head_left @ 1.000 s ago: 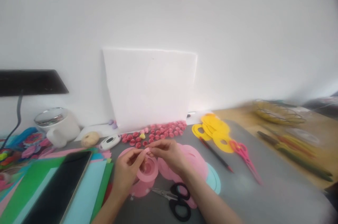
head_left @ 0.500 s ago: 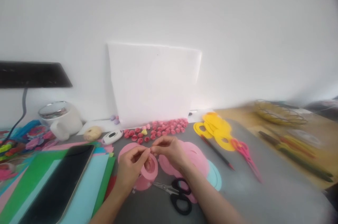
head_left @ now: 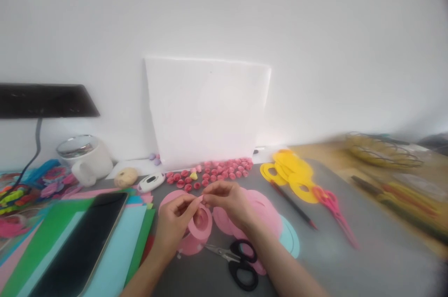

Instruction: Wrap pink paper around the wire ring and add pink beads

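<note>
My left hand [head_left: 175, 220] pinches a pink paper strip [head_left: 200, 200] between thumb and fingertips. Against it, the fingertips of my right hand [head_left: 227, 201] close on the same small piece, partly hidden by the fingers. Below the hands hangs or lies a pink paper ring [head_left: 205, 228]; whether it joins the pinched strip I cannot tell. Pink paper discs [head_left: 261, 208] spread beside and under my right wrist. Black-handled scissors [head_left: 241, 257] rest on the grey mat [head_left: 203, 276] between my forearms. Small rolled red-pink paper pieces [head_left: 213, 173] sit in a group behind the hands.
On the left are a phone [head_left: 82, 241] on coloured sheets [head_left: 121, 250] and a white mug [head_left: 93, 164]. A white board [head_left: 208, 110] leans on the wall. Yellow cut-outs [head_left: 290, 171], a pencil [head_left: 294, 204] and pink scissors [head_left: 336, 215] lie to the right.
The view has shifted slightly, so things on the table appear a little further right. Both hands stay together on the pink paper, the fingers only slightly moved.
</note>
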`<action>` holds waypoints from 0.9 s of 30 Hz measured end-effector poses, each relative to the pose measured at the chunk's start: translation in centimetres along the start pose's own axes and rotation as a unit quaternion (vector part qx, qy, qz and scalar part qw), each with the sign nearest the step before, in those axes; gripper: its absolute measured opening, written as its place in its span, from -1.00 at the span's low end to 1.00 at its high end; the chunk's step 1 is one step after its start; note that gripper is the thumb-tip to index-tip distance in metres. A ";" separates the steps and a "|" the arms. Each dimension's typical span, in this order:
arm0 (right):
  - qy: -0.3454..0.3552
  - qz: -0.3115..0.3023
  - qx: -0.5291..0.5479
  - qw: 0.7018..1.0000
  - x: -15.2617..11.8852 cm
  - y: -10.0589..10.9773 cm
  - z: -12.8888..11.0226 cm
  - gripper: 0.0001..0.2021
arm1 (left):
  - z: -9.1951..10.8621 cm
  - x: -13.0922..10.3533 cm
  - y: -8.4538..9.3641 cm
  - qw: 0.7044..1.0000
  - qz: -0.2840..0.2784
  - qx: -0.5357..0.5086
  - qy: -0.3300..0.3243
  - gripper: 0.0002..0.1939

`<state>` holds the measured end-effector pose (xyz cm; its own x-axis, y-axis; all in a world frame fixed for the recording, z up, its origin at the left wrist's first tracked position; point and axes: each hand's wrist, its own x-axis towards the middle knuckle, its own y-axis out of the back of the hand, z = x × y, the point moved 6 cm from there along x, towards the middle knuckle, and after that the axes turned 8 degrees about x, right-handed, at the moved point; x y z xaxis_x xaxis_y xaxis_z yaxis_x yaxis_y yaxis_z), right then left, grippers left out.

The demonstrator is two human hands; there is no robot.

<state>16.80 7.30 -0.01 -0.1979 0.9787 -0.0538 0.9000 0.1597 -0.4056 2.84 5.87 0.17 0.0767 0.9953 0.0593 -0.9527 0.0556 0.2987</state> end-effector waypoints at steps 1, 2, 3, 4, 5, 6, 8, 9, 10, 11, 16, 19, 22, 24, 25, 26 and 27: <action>0.000 -0.001 0.000 1.000 0.0 0.0 0.0 -0.85 | 0.1 0.0 0.0 1.000 0.000 0.002 0.000 -0.72; 0.000 -0.003 -0.001 1.000 0.0 -0.1 0.0 -0.86 | 0.1 0.0 0.0 1.000 0.000 0.003 -0.002 -0.72; 0.002 -0.005 -0.001 1.000 0.0 -0.1 0.0 -0.86 | 0.2 0.0 0.0 1.000 0.002 0.006 -0.004 -0.72; 0.005 -0.006 0.000 1.000 0.0 -0.1 -0.1 -0.85 | 0.2 0.0 0.0 1.000 0.002 0.011 -0.007 -0.72; 0.008 -0.006 0.001 1.000 0.0 -0.1 -0.1 -0.85 | 0.2 0.0 0.1 1.000 0.005 0.015 -0.008 -0.72; 0.009 -0.006 0.001 1.000 0.1 -0.1 -0.1 -0.85 | 0.1 -0.1 0.1 1.000 0.006 0.017 -0.007 -0.73; 0.007 -0.007 -0.005 1.000 0.1 -0.1 -0.2 -0.86 | 0.1 -0.1 0.3 1.000 0.010 0.014 -0.002 -0.73; 0.003 -0.008 -0.009 1.000 0.1 -0.1 -0.2 -0.86 | 0.1 -0.1 0.3 1.000 0.011 0.010 -0.003 -0.74; -0.001 -0.010 -0.013 1.000 0.1 -0.1 -0.2 -0.85 | 0.1 -0.1 0.4 1.000 0.014 0.006 -0.004 -0.74; -0.003 -0.012 -0.015 1.000 0.1 -0.2 -0.1 -0.85 | 0.2 -0.1 0.4 1.000 0.015 0.004 -0.008 -0.74; 0.002 -0.021 0.007 1.000 0.3 0.0 0.3 -0.84 | 0.2 0.1 0.4 1.000 0.014 0.013 -0.019 -0.74; 0.006 -0.018 0.019 1.000 0.4 0.3 0.5 -0.83 | 0.2 0.1 0.3 1.000 0.014 0.020 -0.019 -0.74; 0.003 -0.014 0.016 1.000 0.4 0.3 0.5 -0.81 | 0.1 0.0 0.1 1.000 0.009 0.018 -0.008 -0.72; 0.002 -0.018 0.009 1.000 0.3 0.1 0.4 -0.82 | 0.2 -0.1 0.0 1.000 0.007 0.019 -0.005 -0.72; 0.003 -0.020 0.006 1.000 0.3 0.0 0.3 -0.83 | 0.3 -0.2 0.0 1.000 0.006 0.019 -0.007 -0.72; 0.003 -0.022 0.006 1.000 0.2 -0.1 0.2 -0.84 | 0.4 -0.3 0.0 1.000 0.004 0.019 -0.009 -0.72; 0.004 -0.021 0.007 1.000 0.2 -0.1 0.2 -0.84 | 0.5 -0.3 -0.1 1.000 0.002 0.018 -0.010 -0.72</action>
<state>16.58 7.47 -0.13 -0.2332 0.9720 -0.0295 0.8849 0.1995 -0.4209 3.02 5.54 0.58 0.0790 0.9936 0.0805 -0.9419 0.0479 0.3325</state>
